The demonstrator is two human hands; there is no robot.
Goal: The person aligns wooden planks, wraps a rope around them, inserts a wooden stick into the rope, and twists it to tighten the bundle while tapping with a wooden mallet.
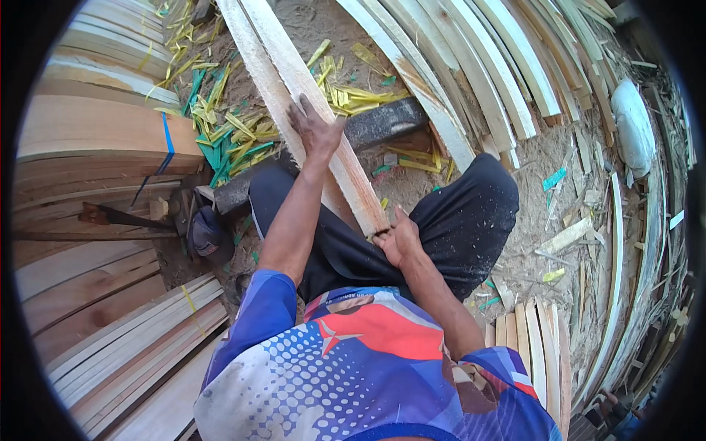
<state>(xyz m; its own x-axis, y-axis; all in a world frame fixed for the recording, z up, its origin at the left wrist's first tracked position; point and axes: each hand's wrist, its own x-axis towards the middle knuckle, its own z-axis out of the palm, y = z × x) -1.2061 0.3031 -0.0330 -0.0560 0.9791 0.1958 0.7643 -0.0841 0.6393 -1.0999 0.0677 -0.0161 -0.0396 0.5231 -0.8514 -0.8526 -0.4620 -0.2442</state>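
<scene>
Two long rough-sawn wooden boards lie side by side, slanting up and away from my lap. My left hand [317, 129] grips across the right-hand board [356, 182], its thumb by the right edge and its fingers reaching onto the left-hand board [263, 91]. At the near end of the right-hand board, my right hand [400, 238] holds the corner, with some fingertips hidden beneath it. The near end of the left-hand board passes down between my knees. Under both boards runs a dark, dusty beam [389, 122].
Strapped stacks of planks [110, 129] stand at the left, near a dark cap [209, 234]. Yellow and green strapping scraps [237, 132] litter the sandy ground. More long boards [441, 71] lie at the upper right. A white sack [632, 129] sits at the far right.
</scene>
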